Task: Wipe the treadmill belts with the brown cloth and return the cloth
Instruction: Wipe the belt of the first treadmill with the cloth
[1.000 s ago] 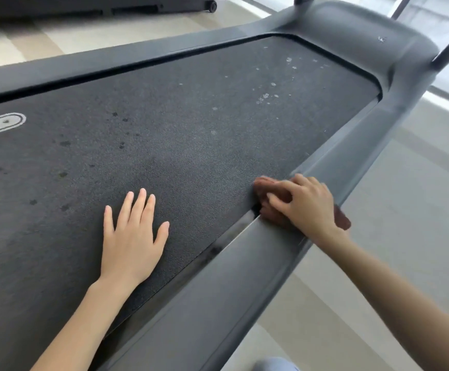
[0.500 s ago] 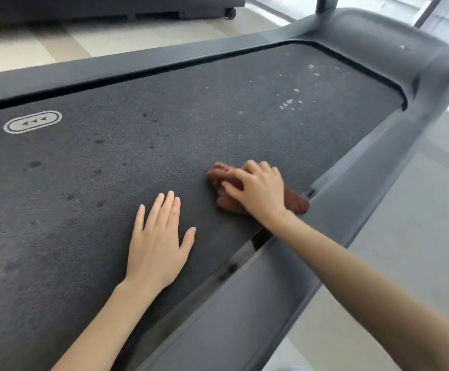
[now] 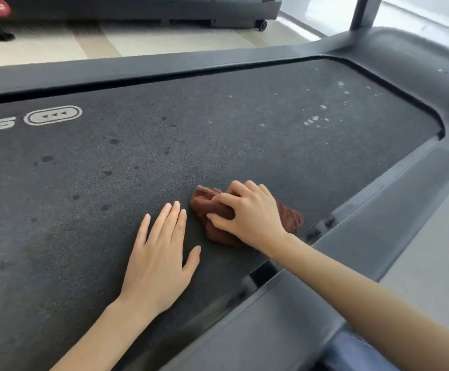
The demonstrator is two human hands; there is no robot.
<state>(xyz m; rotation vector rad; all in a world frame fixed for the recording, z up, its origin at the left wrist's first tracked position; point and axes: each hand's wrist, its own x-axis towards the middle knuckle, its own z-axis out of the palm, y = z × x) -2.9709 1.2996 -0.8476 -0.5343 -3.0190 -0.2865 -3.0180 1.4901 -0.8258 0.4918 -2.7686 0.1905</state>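
The dark treadmill belt (image 3: 164, 156) fills most of the view, with dark spots on its left half and pale specks at the far right. A bunched brown cloth (image 3: 212, 207) lies on the belt near its right edge. My right hand (image 3: 247, 212) grips it from above, fingers curled into the folds. Just left of the cloth, my left hand (image 3: 159, 258) rests flat on the belt with straight fingers, holding nothing. Part of the cloth is hidden under my right hand.
A grey side rail (image 3: 352, 231) runs along the belt's right edge, and the motor cover (image 3: 411, 57) curves round the far end. Another treadmill's base (image 3: 164, 9) stands beyond on the pale floor (image 3: 97, 41). An upright post (image 3: 362, 12) rises at the back right.
My right hand has slid the cloth off the side rail and leftward across the belt, close to my left hand. The left hand stays flat on the belt.
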